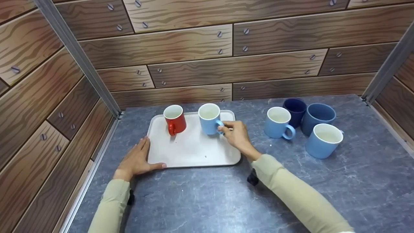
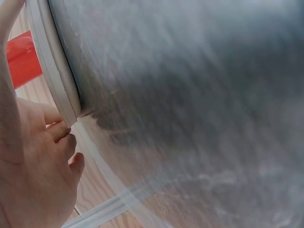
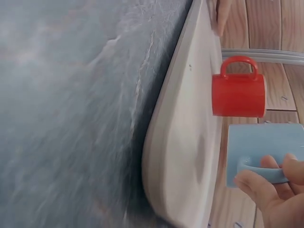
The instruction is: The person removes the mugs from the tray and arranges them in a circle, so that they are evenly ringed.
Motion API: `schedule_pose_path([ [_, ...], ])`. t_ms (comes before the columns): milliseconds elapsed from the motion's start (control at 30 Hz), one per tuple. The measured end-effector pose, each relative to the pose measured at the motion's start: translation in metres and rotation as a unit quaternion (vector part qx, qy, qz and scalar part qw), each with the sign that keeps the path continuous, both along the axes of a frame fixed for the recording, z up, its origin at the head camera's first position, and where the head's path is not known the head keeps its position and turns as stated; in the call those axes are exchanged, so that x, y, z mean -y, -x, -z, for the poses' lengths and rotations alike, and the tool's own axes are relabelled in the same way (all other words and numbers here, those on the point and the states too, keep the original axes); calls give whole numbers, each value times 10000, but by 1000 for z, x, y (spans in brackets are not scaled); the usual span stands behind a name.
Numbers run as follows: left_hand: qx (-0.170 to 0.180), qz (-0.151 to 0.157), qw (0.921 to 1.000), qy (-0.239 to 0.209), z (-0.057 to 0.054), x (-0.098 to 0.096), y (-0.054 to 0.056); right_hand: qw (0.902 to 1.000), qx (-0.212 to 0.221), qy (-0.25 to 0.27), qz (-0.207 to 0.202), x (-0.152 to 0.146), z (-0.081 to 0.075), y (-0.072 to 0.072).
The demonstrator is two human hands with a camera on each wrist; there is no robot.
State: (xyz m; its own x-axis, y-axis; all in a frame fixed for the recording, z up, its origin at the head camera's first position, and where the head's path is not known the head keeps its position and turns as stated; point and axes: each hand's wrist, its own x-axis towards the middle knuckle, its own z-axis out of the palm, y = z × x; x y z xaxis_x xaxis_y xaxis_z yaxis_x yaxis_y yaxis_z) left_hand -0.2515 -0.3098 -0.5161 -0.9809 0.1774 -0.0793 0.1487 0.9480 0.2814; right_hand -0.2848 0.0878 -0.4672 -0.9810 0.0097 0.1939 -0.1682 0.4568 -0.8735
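A light blue mug (image 1: 208, 121) is upright close over the right half of the white tray (image 1: 190, 152). My right hand (image 1: 237, 134) pinches its handle between thumb and fingers, as the right wrist view also shows for the mug (image 3: 263, 142). To its left, a red mug (image 1: 177, 121) stands on the tray, handle facing the front. At the tray's front left corner my left hand (image 1: 137, 158) lies with fingers along the left edge and thumb on the front rim. In the left wrist view, fingers (image 2: 61, 130) touch the tray's edge.
On the table's right side stand a second light blue mug (image 1: 277, 124), a dark navy mug (image 1: 296, 111), a mid-blue mug (image 1: 318, 115) and a third light blue mug (image 1: 323, 142), grouped close together. Plank-patterned walls (image 1: 194, 58) enclose the grey marbled table (image 1: 200, 197).
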Motion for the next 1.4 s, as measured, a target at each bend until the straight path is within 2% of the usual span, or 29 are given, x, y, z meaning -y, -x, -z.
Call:
schedule_pose_path([
  [233, 54, 1, 10000, -18, 0, 0, 0, 9999, 38, 100, -100, -29, -3, -17],
  [400, 34, 2, 10000, -14, 1, 1, -1, 9997, -154, 14, -196, -54, -4, -30],
  [567, -26, 20, 10000, 31, 2, 3, -2, 9989, -260, 183, -355, -80, -4, -45],
  [833, -4, 15, 10000, 56, 2, 4, -2, 9976, -160, 462, -483, -117, -3, -67],
  [1000, -9, 48, 10000, 69, 1, 3, -2, 9986, -141, 287, -424, -138, 2, -77],
  [1233, 48, 35, 10000, 59, 0, 3, -2, 9986, -167, 336, -381, -164, 9, -90],
  [1400, 8, 71, 10000, 21, -1, 1, -2, 9980, 135, 508, -345, -183, 15, -95],
])
